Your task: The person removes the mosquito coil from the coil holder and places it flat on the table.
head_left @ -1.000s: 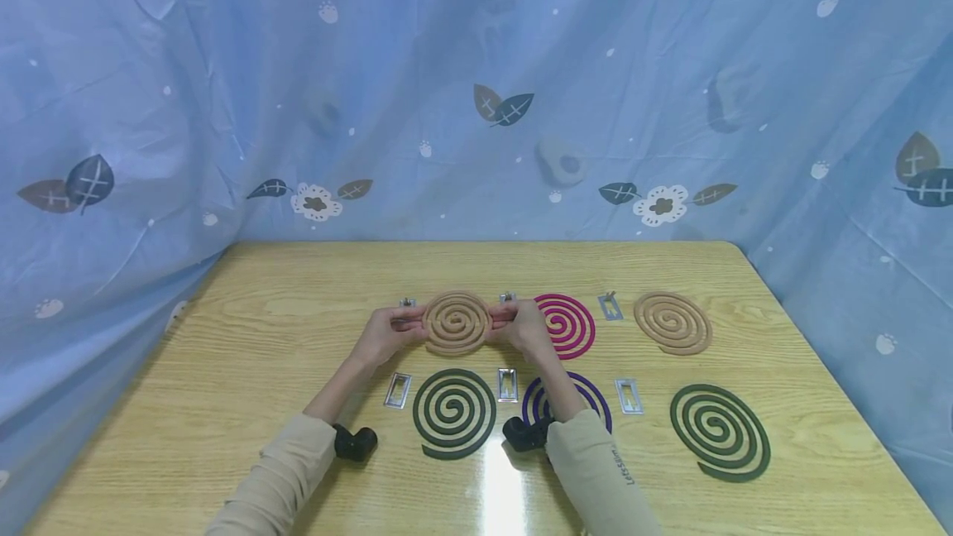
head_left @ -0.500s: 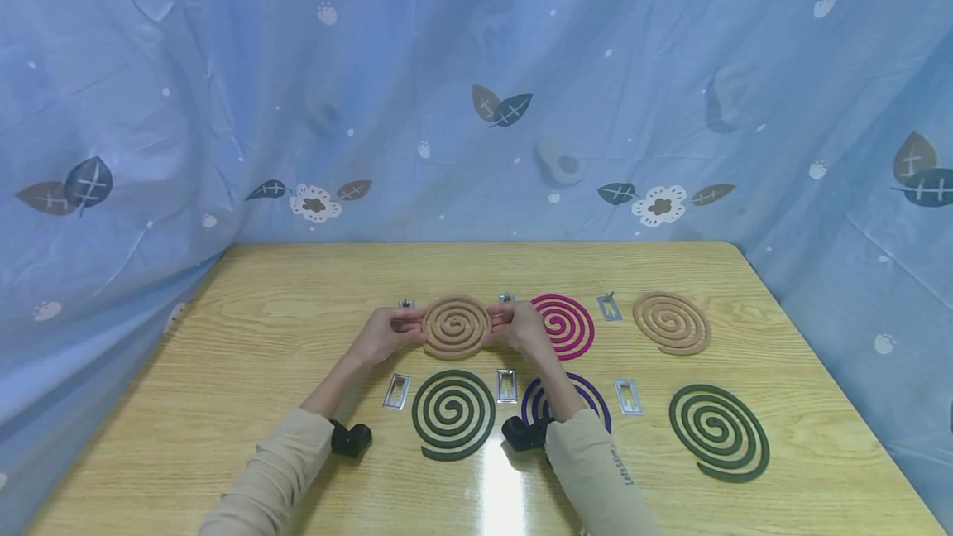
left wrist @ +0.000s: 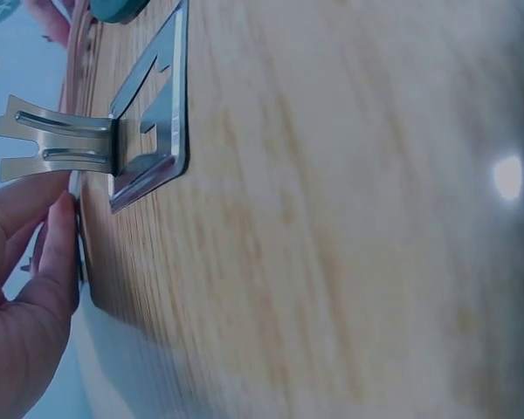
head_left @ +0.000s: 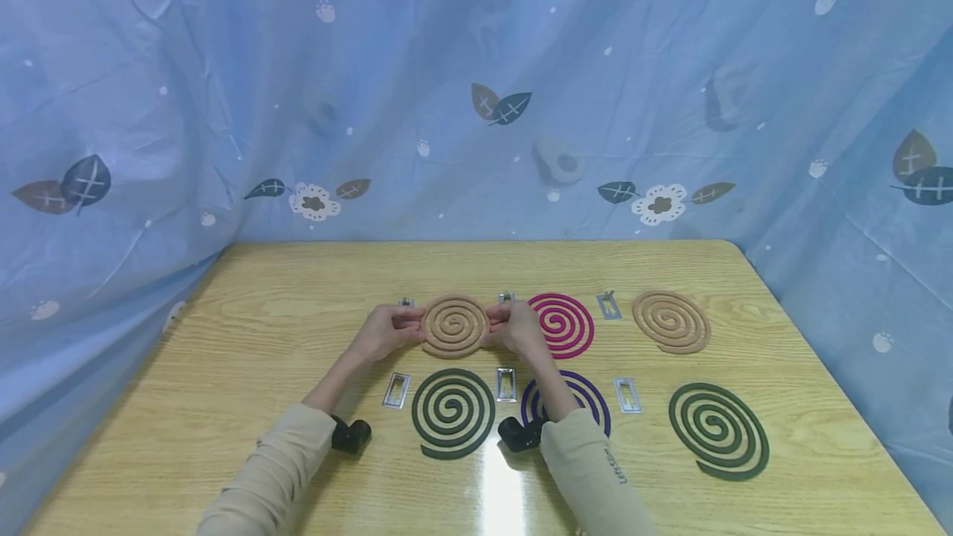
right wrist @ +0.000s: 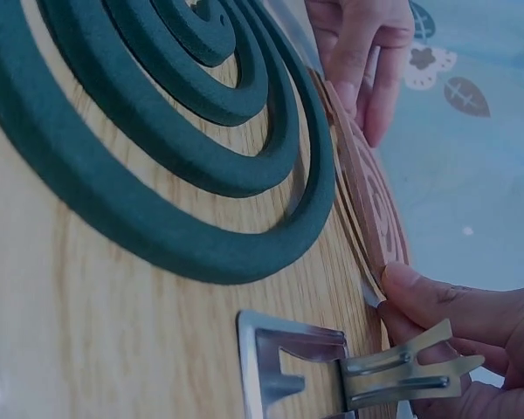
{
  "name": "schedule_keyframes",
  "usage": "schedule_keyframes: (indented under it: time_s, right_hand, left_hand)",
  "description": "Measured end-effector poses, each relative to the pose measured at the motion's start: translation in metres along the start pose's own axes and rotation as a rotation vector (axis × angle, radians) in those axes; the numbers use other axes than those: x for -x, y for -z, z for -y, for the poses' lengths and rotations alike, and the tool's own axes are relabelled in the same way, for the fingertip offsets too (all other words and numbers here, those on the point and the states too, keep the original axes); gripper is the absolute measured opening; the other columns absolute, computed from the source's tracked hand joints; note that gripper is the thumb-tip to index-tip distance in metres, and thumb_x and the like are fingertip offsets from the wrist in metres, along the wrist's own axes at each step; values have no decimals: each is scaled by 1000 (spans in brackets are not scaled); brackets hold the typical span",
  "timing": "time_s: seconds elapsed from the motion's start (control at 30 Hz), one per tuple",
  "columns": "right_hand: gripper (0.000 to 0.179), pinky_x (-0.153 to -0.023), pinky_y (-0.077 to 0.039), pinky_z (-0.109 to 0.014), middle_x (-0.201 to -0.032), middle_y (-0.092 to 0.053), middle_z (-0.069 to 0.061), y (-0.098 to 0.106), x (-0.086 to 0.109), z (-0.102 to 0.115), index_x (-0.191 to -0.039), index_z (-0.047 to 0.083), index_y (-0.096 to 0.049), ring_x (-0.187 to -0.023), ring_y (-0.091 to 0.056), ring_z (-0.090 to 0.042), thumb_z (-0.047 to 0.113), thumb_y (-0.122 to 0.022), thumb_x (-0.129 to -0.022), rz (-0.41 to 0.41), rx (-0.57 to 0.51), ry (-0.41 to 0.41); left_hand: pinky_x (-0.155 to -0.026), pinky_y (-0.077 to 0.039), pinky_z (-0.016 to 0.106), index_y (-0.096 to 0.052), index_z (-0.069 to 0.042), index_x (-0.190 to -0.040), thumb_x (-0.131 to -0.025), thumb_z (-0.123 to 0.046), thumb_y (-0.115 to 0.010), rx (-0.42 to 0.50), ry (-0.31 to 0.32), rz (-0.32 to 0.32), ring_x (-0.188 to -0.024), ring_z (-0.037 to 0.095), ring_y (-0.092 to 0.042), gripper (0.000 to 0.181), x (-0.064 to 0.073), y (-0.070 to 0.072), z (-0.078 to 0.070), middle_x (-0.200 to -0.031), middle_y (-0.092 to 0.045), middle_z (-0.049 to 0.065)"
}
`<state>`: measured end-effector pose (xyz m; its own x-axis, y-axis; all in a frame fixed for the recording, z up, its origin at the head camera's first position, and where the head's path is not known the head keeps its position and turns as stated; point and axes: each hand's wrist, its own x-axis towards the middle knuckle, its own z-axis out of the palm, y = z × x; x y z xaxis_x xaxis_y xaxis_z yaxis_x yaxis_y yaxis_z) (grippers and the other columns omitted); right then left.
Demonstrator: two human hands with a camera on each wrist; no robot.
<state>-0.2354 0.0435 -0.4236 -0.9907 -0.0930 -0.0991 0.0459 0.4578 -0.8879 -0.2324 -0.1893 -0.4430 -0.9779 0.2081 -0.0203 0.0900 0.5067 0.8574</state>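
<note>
A tan mosquito coil [head_left: 456, 346] is held level between both hands at the back middle of the table. My left hand [head_left: 385, 331] pinches its left edge, and my right hand [head_left: 519, 327] pinches the opposite edge. In the right wrist view the tan coil [right wrist: 380, 196] appears edge-on, with the right hand [right wrist: 480, 327] gripping its near rim and the left hand [right wrist: 367, 52] at the far one. Just in front lies a dark green coil [head_left: 423, 405]. A metal stand [left wrist: 179, 131] with an upright prong is close to the left hand [left wrist: 31, 292].
A magenta coil [head_left: 588, 329] lies right of the hands, and a purple coil [head_left: 605, 412] is partly under the right forearm. Farther right are another tan coil [head_left: 672, 323] and a green coil [head_left: 759, 445]. Metal stands [head_left: 628, 395] lie between them. A blue curtain [head_left: 476, 172] borders the table.
The tan coil has come slightly lower in the head view and looks flatter and steadier. Both hands keep their hold at its edges; the other coils and stands stay put.
</note>
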Motion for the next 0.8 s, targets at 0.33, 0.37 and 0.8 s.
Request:
schedule_keyframes:
  time_s: [0.33,0.37,0.8]
  right_hand:
    - [47,-70,-57,-28,-86,-69,-16,-1,-2,2,-105,-9,-67,-74,-64,-18,-9,-83,-61,19,135,25]
    - [47,-72,-57,-29,-87,-69,-16,-1,-2,1,-105,-9,-67,-75,-64,-19,-9,-83,-61,20,146,28]
    - [46,-75,-57,-32,-90,-69,-17,2,-5,-1,-106,-9,-66,-81,-64,-24,-10,-82,-62,-2,162,23]
  left_hand:
    - [-78,-59,25,-58,12,-121,-86,3,-67,-24,11,5,-100,32,-65,37,3,0,-6,-112,-64,24]
    - [-78,-59,25,-58,12,-120,-86,3,-67,-28,15,3,-100,32,-65,36,4,-1,-6,-111,-65,24]
    - [-77,-59,28,-63,9,-113,-85,1,-69,-63,-76,-18,-91,24,-67,30,3,-2,-9,-104,-68,19]
